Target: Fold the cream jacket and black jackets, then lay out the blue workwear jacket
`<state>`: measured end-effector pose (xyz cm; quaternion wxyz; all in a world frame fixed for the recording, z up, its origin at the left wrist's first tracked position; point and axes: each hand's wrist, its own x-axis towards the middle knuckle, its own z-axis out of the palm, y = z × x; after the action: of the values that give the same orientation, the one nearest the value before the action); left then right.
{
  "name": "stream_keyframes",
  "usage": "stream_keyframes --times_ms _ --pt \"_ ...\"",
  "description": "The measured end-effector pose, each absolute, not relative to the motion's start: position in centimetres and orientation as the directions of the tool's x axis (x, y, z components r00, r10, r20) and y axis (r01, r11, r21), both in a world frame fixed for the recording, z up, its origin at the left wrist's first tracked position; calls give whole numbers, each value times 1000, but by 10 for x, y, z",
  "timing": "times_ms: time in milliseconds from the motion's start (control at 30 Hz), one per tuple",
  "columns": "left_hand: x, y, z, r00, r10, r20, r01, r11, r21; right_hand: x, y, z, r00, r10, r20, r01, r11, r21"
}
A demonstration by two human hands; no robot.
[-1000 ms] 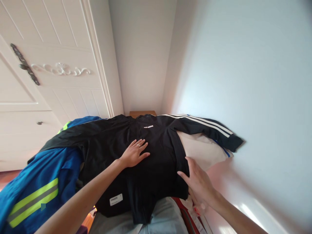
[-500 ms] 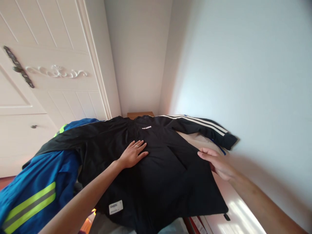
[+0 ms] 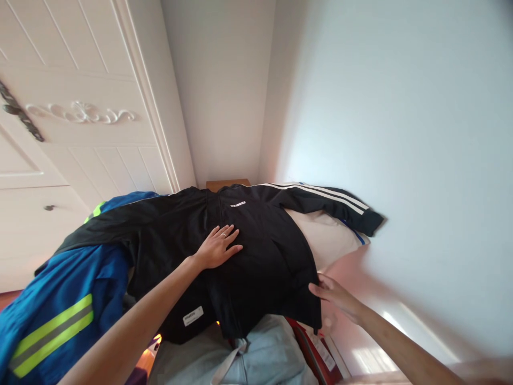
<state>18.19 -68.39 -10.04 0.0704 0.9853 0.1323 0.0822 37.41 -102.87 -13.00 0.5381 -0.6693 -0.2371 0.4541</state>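
A black jacket (image 3: pixel 256 267) with white sleeve stripes and small white lettering on the chest lies spread over a pile of clothes. My left hand (image 3: pixel 216 247) rests flat on its front near the middle, fingers spread, a ring on one finger. At the jacket's right side edge, my right hand (image 3: pixel 331 294) pinches the cloth between thumb and fingers; part of the fingers is hidden. A white label (image 3: pixel 193 316) shows near the lower hem. Below the right sleeve lies a pale cream garment (image 3: pixel 320 235) with blue trim.
Blue clothing (image 3: pixel 76 286) with yellow-green and grey bands hangs at the left. Light grey-blue fabric (image 3: pixel 264 353) and a red item (image 3: pixel 316 353) sit below the jacket. A white cabinet (image 3: pixel 100 160) stands left, a pale wall (image 3: pixel 380 117) rises right, and a wooden piece (image 3: pixel 226 184) shows behind.
My right hand has moved down and left, bringing the jacket's right side inward. More of the cream garment and grey-blue fabric now shows. My left hand stays on the jacket front.
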Motion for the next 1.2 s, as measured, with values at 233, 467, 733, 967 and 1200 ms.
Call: stream_keyframes --times_ms 233,467,733,967,1200 --pt "182 -684 -101 950 276 143 253 -954 163 375 -1063 -129 271 855 -442 -236 -386 -892" --pt "183 -684 -102 946 293 137 271 -950 156 383 -1078 -150 336 791 -511 -226 -459 -859" --pt "183 -687 -100 945 304 119 285 -946 154 393 -1065 -122 478 732 -486 366 -668 -648" --pt "183 -688 -99 946 302 120 285 -948 141 358 -1002 -35 310 951 3 506 -163 -847" --pt "181 -686 -103 944 290 158 269 -953 141 354 -853 -58 -111 902 417 974 182 -135"
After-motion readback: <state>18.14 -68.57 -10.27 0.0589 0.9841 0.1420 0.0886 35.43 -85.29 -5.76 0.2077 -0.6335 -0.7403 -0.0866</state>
